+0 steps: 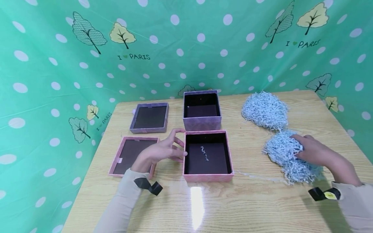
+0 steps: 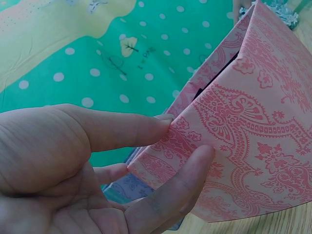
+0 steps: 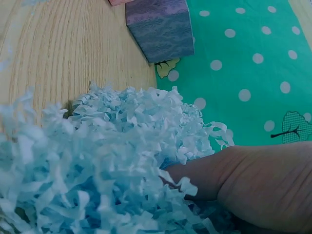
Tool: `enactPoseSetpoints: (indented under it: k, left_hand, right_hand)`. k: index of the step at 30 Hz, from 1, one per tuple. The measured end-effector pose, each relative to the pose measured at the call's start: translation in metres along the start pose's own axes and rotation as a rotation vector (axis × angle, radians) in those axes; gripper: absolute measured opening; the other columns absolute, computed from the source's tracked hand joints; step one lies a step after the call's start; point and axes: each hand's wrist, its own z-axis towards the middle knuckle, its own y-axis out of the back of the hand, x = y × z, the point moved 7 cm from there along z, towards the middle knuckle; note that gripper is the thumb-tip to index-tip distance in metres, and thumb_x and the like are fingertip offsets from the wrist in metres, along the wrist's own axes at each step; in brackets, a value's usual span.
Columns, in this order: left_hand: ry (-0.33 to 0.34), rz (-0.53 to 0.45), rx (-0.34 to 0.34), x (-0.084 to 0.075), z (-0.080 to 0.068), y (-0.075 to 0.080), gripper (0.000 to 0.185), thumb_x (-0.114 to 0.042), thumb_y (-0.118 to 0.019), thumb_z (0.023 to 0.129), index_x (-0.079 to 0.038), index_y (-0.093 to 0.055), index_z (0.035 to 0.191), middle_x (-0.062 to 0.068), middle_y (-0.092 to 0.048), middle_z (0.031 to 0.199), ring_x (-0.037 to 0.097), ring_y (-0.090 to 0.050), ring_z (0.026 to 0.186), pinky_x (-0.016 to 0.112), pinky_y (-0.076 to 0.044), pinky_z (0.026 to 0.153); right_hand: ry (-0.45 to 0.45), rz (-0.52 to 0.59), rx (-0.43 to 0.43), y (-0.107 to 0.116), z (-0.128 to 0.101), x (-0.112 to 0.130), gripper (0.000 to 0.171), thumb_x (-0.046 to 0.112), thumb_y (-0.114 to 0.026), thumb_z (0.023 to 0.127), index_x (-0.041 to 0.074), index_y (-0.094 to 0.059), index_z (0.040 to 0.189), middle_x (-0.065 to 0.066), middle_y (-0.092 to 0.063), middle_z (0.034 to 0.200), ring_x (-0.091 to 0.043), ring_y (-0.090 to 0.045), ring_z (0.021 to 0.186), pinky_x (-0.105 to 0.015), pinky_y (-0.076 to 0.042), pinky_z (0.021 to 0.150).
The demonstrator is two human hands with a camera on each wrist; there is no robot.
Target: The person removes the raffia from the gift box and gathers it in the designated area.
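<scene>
Head view looking forward and down over the whole table [image 1: 262, 207], left wrist view tight against the pink box [image 2: 253, 136] wall at the fingertips, right wrist view buried close in blue paper shred [image 3: 97, 165], both seen from above in the head view

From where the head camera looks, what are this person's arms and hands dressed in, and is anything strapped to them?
Both hands are bare: no gloves and no rings show. The left hand and right hand each come out of a long beige fabric sleeve with a snug cuff. A black strap with loose ends sits at the left wrist. A similar black strap at the right wrist carries a small round yellow sticker.
</scene>
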Motion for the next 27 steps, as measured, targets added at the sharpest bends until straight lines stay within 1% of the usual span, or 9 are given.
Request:
enactPoseSetpoints:
  k: [4,8,13,16,18,24,27]
  left_hand:
    - [0.003,0.002,-0.006,0.0,0.0,0.0,0.087,-0.004,-0.067,0.087,-0.024,-0.008,0.147,0.022,-0.031,0.129,0.032,-0.067,0.084,0.048,-0.056,0.084]
    - [0.002,0.001,-0.007,0.0,-0.001,0.0,0.087,-0.003,-0.067,0.087,-0.023,-0.008,0.147,0.023,-0.031,0.129,0.035,-0.067,0.085,0.048,-0.056,0.085]
    - [-0.001,-0.002,-0.005,-0.001,-0.001,0.0,0.087,-0.004,-0.067,0.087,-0.023,-0.008,0.147,0.021,-0.032,0.127,0.033,-0.067,0.085,0.045,-0.057,0.083]
    - [-0.002,-0.004,-0.002,-0.001,0.0,0.0,0.087,-0.003,-0.067,0.087,-0.023,-0.008,0.147,0.02,-0.032,0.126,0.033,-0.067,0.085,0.044,-0.058,0.083]
    - [-0.003,-0.006,-0.001,0.0,0.0,0.0,0.087,-0.002,-0.067,0.087,-0.022,-0.007,0.147,0.02,-0.032,0.126,0.033,-0.067,0.084,0.045,-0.058,0.082]
    - [-0.008,-0.022,0.01,0.0,0.001,-0.001,0.087,-0.001,-0.065,0.088,-0.021,-0.006,0.148,0.024,-0.029,0.127,0.028,-0.067,0.083,0.046,-0.057,0.083]
    - [-0.008,-0.024,0.014,0.0,0.001,-0.001,0.086,0.0,-0.064,0.088,-0.021,-0.005,0.148,0.024,-0.029,0.128,0.026,-0.067,0.082,0.045,-0.057,0.083]
  right_hand:
    - [-0.006,0.0,0.013,-0.001,-0.001,0.001,0.072,0.002,-0.062,0.084,-0.019,-0.021,0.139,-0.049,-0.025,0.125,-0.061,-0.031,0.11,-0.05,-0.047,0.069]
    - [-0.009,0.008,0.024,-0.001,-0.002,0.001,0.077,0.011,-0.066,0.085,-0.018,-0.02,0.14,-0.049,-0.022,0.126,-0.061,-0.03,0.111,-0.056,-0.047,0.073]
    - [-0.007,-0.001,0.031,-0.001,-0.004,0.001,0.088,0.03,-0.07,0.085,-0.016,-0.02,0.142,-0.048,-0.021,0.129,-0.061,-0.029,0.112,-0.066,-0.043,0.08]
    - [-0.004,-0.02,0.031,0.001,-0.007,0.004,0.096,0.044,-0.069,0.084,-0.013,-0.019,0.144,-0.048,-0.019,0.132,-0.063,-0.028,0.114,-0.072,-0.038,0.084]
    - [0.002,-0.034,0.025,0.003,-0.009,0.006,0.098,0.05,-0.067,0.084,-0.011,-0.019,0.145,-0.048,-0.018,0.134,-0.064,-0.027,0.115,-0.074,-0.036,0.084]
    - [0.03,-0.067,-0.024,0.012,-0.016,0.018,0.093,0.05,-0.065,0.086,-0.009,-0.025,0.144,-0.046,-0.019,0.136,-0.062,-0.029,0.116,-0.073,-0.037,0.084]
    - [0.022,-0.094,-0.067,0.017,-0.021,0.024,0.091,0.053,-0.064,0.086,-0.007,-0.028,0.144,-0.044,-0.021,0.138,-0.062,-0.03,0.117,-0.074,-0.036,0.085]
